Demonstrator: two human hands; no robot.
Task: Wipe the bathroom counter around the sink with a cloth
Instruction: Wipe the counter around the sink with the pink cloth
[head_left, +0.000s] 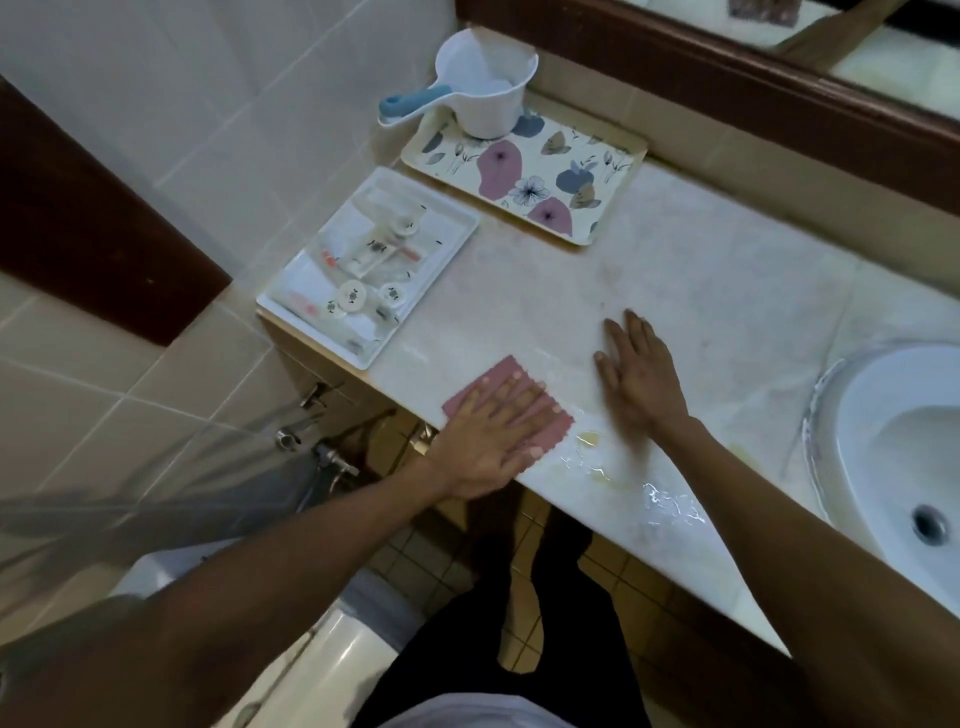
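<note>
- At far left we see a white tray (457, 228) of small toiletries on the counter's end.
- Behind it sits a floral tray (582, 171) bearing a white dipper (493, 88).
- Our left hand (493, 431) lies flat, fingers spread, pressing the pink cloth (498, 379) on the counter (701, 291) near its front edge — not grasping it.
- Our right hand (641, 374) rests open, palm down, just beside the cloth.
- A wet patch (670, 501) glistens at the front edge.
- The sink (893, 441) is at far right — well apart from the cloth.

arms: bare, no sleeves seen | hands (498, 436): bare | trousers (519, 649): dark | top (467, 719): pale
</note>
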